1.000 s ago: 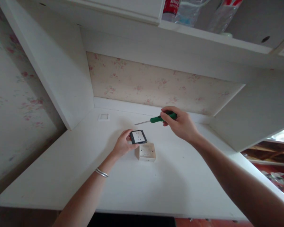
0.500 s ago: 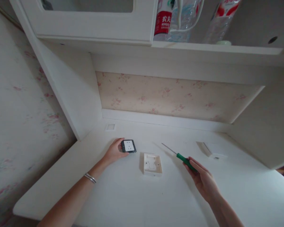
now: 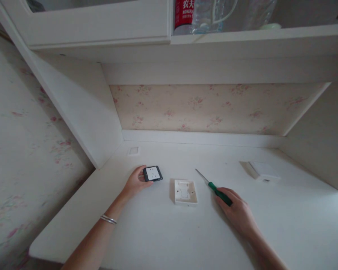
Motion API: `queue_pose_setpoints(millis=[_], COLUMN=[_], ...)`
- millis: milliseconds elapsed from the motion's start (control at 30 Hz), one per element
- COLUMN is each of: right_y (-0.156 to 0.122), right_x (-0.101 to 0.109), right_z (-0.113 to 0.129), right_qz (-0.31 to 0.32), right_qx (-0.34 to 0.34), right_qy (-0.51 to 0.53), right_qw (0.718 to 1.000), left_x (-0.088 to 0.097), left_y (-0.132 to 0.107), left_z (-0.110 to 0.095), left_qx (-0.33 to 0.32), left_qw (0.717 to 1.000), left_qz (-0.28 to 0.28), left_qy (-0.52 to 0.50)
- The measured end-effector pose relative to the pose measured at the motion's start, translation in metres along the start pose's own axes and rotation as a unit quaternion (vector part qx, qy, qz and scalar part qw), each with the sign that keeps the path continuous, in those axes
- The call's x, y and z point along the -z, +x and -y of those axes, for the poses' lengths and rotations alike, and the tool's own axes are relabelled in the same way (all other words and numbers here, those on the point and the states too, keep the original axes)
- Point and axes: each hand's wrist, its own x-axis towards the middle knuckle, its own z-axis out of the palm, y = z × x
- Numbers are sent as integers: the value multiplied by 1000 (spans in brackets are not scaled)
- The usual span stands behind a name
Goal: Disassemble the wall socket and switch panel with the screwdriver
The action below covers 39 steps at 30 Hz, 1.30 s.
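My left hand (image 3: 136, 180), with a silver bangle at the wrist, grips the left edge of a wall socket (image 3: 153, 173) between thumb and fingers. The socket has a white face with slots and a dark surround. In my right hand (image 3: 236, 208) is a screwdriver (image 3: 219, 192) with a green handle, its thin shaft pointing away and to the left. Between the hands an open white mounting box (image 3: 185, 192) lies on the desk, its hollow side up. The screwdriver tip is apart from both box and socket.
On the white desk (image 3: 157, 232), a small white square frame (image 3: 134, 150) lies at the back left and a white box (image 3: 264, 171) at the right. An overhead shelf (image 3: 242, 36) holds plastic bottles (image 3: 183, 15). A side panel (image 3: 81, 101) bounds the left.
My right hand has lowered the screwdriver towards the desk, and its grip now lies more over the handle. My left hand still holds the socket, in nearly the same place. The view has shifted slightly.
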Motion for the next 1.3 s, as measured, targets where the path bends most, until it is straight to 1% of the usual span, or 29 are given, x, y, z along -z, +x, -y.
queue_pose_setpoints(millis=[100,200,333,433,500,533,567,600,633,667,700,733,800,833,867,900,967,1033,1133,1300], right_y=[-3,-2,8,16,21,23,26,29,32,34,35,36,34,32,29,26,22,20,20,21], right_x=[-5,-6,-4,-5,-10,-14,-18,-23,-29,-34,-38,-42,-46,-47,-47,-48,-48,-49,-50,-49], right_z=[5,8,15,32,49,60,70,80,90,99,107,113,120,122,121,120,115,111,109,109], right_qz=[33,30,-10,-75,-117,-124,-123,-107,-83,-47,-1,51,144,173,187,190,183,183,181,143], right_qx=[36,39,50,40,30,27,18,-3,-36,-68,-94,-117,-151,-165,-176,-185,-200,-210,-214,-197], right_qy=[-43,-57,-57,-54,-23,14,71,140,221,305,389,461,554,575,584,586,583,583,590,603], right_qw=[998,997,997,995,992,992,990,984,971,949,917,878,806,782,770,765,766,763,757,760], left_x=[-1,-2,-5,-14,-24,-30,-37,-43,-51,-58,-65,-71,-82,-86,-89,-91,-94,-94,-94,-96], left_y=[-4,-7,-12,-16,-19,-20,-21,-22,-23,-24,-25,-27,-30,-32,-34,-36,-39,-42,-43,-42], left_z=[-3,-7,-18,-30,-40,-45,-50,-55,-60,-64,-67,-69,-69,-67,-65,-62,-56,-53,-54,-59], left_qx=[3,14,14,3,-4,-7,-12,-17,-24,-30,-37,-41,-43,-46,-49,-53,-54,-43,-16,23], left_qw=[1000,999,994,990,988,986,985,983,982,980,978,977,974,974,974,975,975,973,967,957], left_qz=[4,8,29,45,55,61,66,70,74,81,89,97,111,114,118,122,132,140,142,121], left_qy=[-17,-50,-104,-131,-146,-152,-160,-166,-172,-177,-182,-188,-193,-191,-185,-177,-168,-176,-213,-261])
